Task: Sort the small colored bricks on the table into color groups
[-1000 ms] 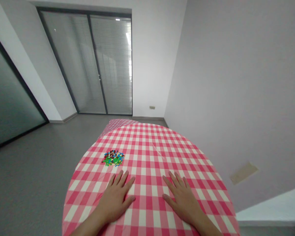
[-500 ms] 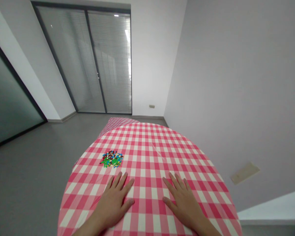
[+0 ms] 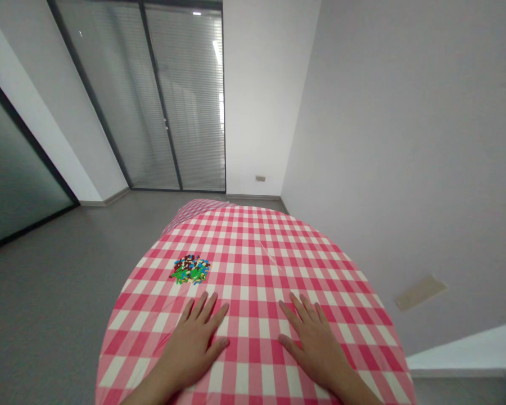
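My left hand [image 3: 193, 343] lies flat on the pink-and-white gingham tablecloth [image 3: 253, 247], fingers spread and holding nothing. My right hand [image 3: 312, 343] rests the same way, palm down, a short distance to the right. A small heap of tiny multicoloured plastic bricks [image 3: 190, 269] sits on the cloth, just beyond my left fingertips and not touching them. Green, blue, dark red and black pieces show in it, too small to tell apart singly.
The cloth covers a round table whose edge curves away on all sides, with grey floor [image 3: 54, 292] beyond. A glass door with blinds [image 3: 160, 95] stands at the back, and a pale wall [image 3: 383, 140] runs along the right.
The view has tilted slightly, so the room and table sit a little lower and the door is cut off at the top. My hands and the heap of bricks have not shifted on the cloth.
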Demonstrator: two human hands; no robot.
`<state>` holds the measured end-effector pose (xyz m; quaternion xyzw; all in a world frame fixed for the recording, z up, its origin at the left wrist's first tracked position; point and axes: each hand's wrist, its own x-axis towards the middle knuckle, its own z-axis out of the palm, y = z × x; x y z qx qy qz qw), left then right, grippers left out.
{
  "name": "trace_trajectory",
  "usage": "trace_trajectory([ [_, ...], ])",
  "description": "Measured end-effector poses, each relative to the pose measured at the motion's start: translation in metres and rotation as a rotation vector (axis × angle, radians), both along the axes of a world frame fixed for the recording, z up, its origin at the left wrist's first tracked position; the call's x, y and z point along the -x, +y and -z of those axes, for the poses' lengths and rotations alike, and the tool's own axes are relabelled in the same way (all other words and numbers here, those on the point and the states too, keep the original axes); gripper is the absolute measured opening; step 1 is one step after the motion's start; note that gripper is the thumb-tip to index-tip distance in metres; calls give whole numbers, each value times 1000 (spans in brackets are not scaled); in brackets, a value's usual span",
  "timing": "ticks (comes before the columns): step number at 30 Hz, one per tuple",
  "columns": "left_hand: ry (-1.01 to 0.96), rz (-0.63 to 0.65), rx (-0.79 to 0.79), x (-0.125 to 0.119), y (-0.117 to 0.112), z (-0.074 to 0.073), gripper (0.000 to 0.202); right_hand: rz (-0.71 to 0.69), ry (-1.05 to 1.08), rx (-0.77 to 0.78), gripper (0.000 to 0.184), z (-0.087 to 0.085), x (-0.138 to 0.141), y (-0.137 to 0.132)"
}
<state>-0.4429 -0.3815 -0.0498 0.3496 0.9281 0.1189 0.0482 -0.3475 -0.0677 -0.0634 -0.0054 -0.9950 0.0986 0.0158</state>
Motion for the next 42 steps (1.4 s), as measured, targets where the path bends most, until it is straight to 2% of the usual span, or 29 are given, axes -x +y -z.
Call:
trace_trajectory([
  [33,11,0,21,1,0,4,61,10,-50,-3,67,-4,1,-2],
  [42,-8,1,25,1,0,3,62,12,-24,27,65,1,0,-1],
])
